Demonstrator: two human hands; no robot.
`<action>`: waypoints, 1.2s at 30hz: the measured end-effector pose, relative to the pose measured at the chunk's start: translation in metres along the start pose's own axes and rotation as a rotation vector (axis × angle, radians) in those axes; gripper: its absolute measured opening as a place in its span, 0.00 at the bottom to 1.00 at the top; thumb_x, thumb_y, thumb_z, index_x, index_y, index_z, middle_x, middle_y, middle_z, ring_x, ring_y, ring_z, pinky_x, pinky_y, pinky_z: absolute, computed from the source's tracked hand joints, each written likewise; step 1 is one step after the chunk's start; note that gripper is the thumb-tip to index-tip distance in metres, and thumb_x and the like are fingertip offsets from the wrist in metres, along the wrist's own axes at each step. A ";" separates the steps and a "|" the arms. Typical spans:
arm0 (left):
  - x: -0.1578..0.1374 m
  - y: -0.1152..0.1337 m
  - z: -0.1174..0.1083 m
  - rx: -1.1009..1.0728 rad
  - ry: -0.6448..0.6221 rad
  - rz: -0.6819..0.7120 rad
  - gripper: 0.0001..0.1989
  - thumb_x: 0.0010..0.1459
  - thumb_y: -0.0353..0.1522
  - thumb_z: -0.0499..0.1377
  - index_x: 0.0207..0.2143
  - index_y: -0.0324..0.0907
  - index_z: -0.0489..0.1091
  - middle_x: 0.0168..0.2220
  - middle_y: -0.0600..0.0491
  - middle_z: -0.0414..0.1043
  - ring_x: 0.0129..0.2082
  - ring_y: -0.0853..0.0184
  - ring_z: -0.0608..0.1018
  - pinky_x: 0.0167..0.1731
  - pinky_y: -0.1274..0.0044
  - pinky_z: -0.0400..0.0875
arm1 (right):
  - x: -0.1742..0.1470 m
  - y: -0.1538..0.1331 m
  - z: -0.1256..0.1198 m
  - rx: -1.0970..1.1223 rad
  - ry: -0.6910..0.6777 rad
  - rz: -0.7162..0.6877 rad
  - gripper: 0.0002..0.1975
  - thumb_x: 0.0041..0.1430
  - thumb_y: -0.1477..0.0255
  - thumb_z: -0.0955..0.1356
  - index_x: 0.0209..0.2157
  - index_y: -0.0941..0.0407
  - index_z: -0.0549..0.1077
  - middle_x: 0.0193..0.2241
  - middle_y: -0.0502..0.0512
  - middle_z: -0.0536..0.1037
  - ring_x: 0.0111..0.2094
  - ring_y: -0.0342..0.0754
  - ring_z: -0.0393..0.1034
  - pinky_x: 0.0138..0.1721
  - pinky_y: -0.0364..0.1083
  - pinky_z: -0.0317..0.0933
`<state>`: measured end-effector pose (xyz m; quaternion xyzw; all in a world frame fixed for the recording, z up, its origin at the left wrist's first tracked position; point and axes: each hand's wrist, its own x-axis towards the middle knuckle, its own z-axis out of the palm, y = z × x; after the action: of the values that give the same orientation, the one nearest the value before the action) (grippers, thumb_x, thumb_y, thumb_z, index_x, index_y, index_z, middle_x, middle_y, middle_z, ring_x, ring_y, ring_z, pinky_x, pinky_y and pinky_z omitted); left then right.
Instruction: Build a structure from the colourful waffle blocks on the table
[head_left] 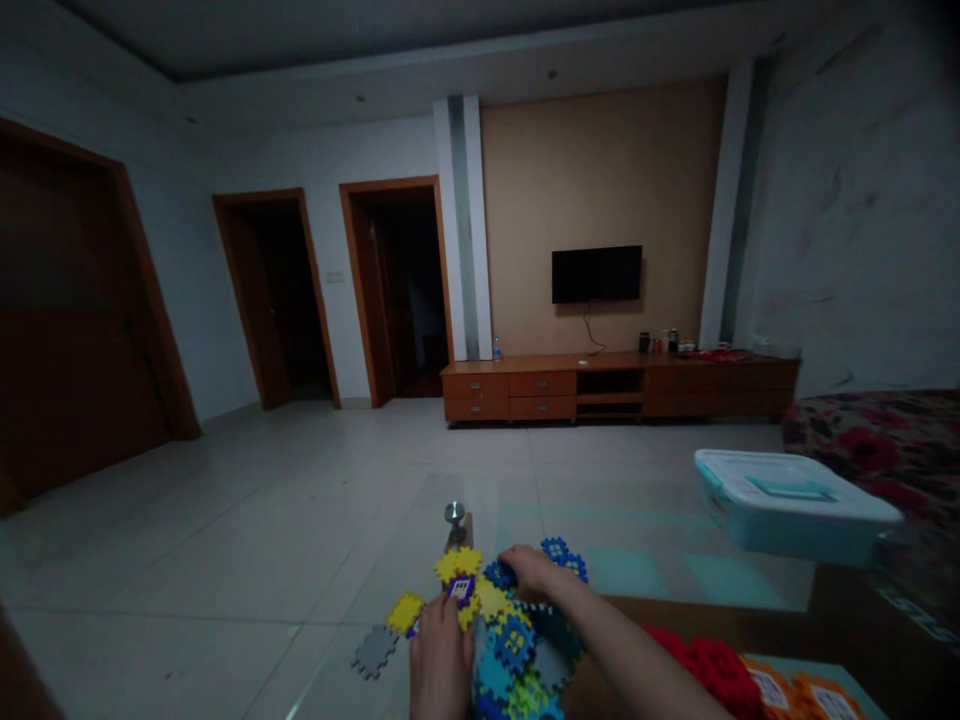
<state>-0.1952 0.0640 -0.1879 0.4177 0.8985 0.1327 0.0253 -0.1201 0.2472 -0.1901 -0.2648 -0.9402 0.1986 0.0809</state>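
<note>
Interlocking toy tiles with toothed edges lie in a cluster on the glass tabletop. My right hand (525,572) has its fingers bent over a dark blue tile (498,574) at the far side of the cluster. Close by on the left, my left hand (441,630) rests at a purple tile (460,590) with a white patch; its fingertips are partly hidden. Yellow tiles (406,611) and a grey tile (373,653) lie left of it. Between my forearms are a blue tile with yellow spots (514,643) and green tiles (528,692).
A lidded turquoise box (795,505) stands on the right of the glass table (637,572). Red pieces (701,665) and orange pieces (802,692) lie at the near right. Beyond are a low wooden cabinet (544,392), a wall television (597,275) and a flowered sofa (885,440).
</note>
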 end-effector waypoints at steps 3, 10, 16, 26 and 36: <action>0.020 -0.010 0.001 0.005 -0.030 0.034 0.22 0.62 0.30 0.51 0.58 0.37 0.65 0.62 0.43 0.64 0.62 0.58 0.64 0.60 0.70 0.57 | 0.002 -0.006 0.002 -0.104 -0.034 0.019 0.28 0.35 0.88 0.69 0.41 0.54 0.78 0.43 0.57 0.79 0.43 0.55 0.72 0.45 0.48 0.64; 0.031 0.002 0.006 0.103 -0.043 0.022 0.23 0.57 0.24 0.53 0.56 0.39 0.66 0.56 0.43 0.69 0.56 0.57 0.69 0.53 0.69 0.60 | -0.019 -0.006 -0.007 -0.262 -0.124 -0.040 0.25 0.40 0.78 0.73 0.45 0.57 0.78 0.46 0.63 0.79 0.46 0.60 0.73 0.45 0.48 0.65; 0.022 0.000 -0.003 0.018 -0.024 0.051 0.22 0.58 0.22 0.48 0.53 0.39 0.68 0.54 0.46 0.71 0.54 0.64 0.71 0.52 0.77 0.60 | -0.047 -0.001 -0.030 -0.202 -0.055 0.020 0.13 0.52 0.78 0.66 0.37 0.57 0.81 0.39 0.63 0.83 0.43 0.57 0.77 0.43 0.46 0.64; -0.006 0.001 -0.049 -0.198 0.112 -0.099 0.10 0.62 0.31 0.46 0.33 0.45 0.67 0.34 0.52 0.78 0.37 0.62 0.79 0.34 0.77 0.66 | -0.170 0.020 -0.075 0.314 0.209 0.059 0.18 0.52 0.79 0.63 0.41 0.55 0.79 0.41 0.56 0.82 0.46 0.51 0.74 0.48 0.44 0.62; -0.065 0.110 0.023 -0.646 0.052 0.189 0.08 0.55 0.38 0.57 0.31 0.45 0.72 0.34 0.52 0.80 0.38 0.59 0.81 0.40 0.75 0.74 | -0.286 0.111 -0.079 0.372 0.490 0.356 0.17 0.44 0.79 0.63 0.35 0.54 0.77 0.38 0.55 0.81 0.43 0.53 0.74 0.46 0.46 0.62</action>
<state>-0.0672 0.0873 -0.1858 0.4660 0.7678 0.4227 0.1211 0.1942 0.2080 -0.1784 -0.4449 -0.7798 0.3081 0.3149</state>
